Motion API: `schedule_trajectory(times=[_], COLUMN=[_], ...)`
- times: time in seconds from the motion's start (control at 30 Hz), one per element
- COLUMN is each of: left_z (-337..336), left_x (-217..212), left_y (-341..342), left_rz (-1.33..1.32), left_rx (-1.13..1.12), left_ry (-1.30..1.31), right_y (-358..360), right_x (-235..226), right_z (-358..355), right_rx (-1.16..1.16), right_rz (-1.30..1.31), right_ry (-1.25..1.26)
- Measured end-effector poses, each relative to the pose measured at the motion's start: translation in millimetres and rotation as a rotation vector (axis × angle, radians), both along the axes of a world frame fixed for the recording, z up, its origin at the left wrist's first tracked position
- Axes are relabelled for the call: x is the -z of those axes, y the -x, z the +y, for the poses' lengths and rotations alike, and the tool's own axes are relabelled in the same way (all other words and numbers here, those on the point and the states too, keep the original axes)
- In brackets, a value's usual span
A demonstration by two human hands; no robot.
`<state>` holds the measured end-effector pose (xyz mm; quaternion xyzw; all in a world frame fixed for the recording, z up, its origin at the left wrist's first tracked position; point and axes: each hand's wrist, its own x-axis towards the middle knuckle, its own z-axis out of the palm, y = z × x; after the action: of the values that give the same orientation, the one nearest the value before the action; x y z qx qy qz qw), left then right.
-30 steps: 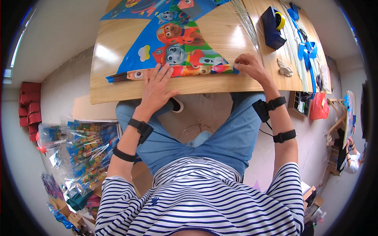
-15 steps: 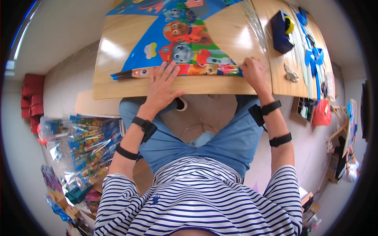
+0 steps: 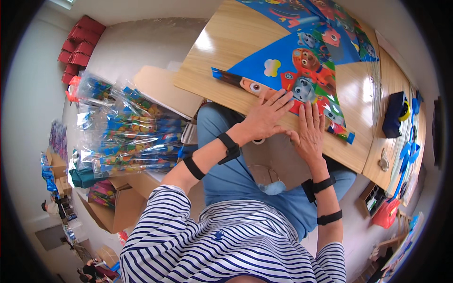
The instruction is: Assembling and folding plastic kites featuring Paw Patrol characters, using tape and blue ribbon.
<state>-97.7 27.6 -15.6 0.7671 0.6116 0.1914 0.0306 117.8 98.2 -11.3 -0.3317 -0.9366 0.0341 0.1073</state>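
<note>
A blue sheet (image 3: 257,61) printed with cartoon animals, shaped like part of a kite, lies spread on the wooden table (image 3: 207,56). Its near edge is wound into a roll (image 3: 252,87) that runs slantwise along the table's front, with blue ends sticking out. My left hand (image 3: 266,116) is laid flat over the middle of this roll, fingers stretched. Close beside it, my right hand (image 3: 309,134) presses down on the roll too, its fingers long and slightly apart. Both thumbs point toward each other. Palms and fingers cover the roll's middle.
Clear bags of rolled printed sheets (image 3: 132,127) are piled at the left, above an open carton (image 3: 120,207). A dark blue tape dispenser (image 3: 394,115) stands at the table's right, near blue strips (image 3: 411,151). Red stacks (image 3: 82,47) sit at the far left.
My right hand has left the roll's right end and come in beside my left hand, its fingers now straightened. The whole view has swung, so the table appears farther right and tilted.
</note>
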Motion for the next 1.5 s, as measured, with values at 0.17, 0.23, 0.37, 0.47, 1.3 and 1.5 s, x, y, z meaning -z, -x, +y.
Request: schedule_trajectory(times=[0.17,0.23,0.37,0.47,1.3,1.5], left_z=[-13.2,-22.0,-27.7,-34.7,-5.2,-7.8], left_x=[-12.1,-5.2,-4.0,-8.9,-26.7,-25.0], left_y=[62.2,97.6,137.3,155.3,-18.7,-14.5], left_rz=[0.060,0.096,0.162,0.142,0.018,0.004], left_rx=[-0.077,-0.177,-0.184,-0.267,-0.072,-0.095], left_ry=[0.121,0.110,0.137,0.189,-0.005,0.007], right_y=[-0.4,1.5,0.2,2.6,-39.1,-57.0], right_x=[-3.2,-5.8,-6.4,-10.8,-5.0,6.7], right_z=[-0.4,-0.2,-1.0,-2.1,-0.4,6.3], right_rx=[0.038,0.032,0.034,0.028,0.099,0.125], right_rz=[-0.066,-0.084,-0.084,-0.089,0.153,0.185], right_ry=[-0.025,-0.022,-0.008,0.014,-0.016,0.034])
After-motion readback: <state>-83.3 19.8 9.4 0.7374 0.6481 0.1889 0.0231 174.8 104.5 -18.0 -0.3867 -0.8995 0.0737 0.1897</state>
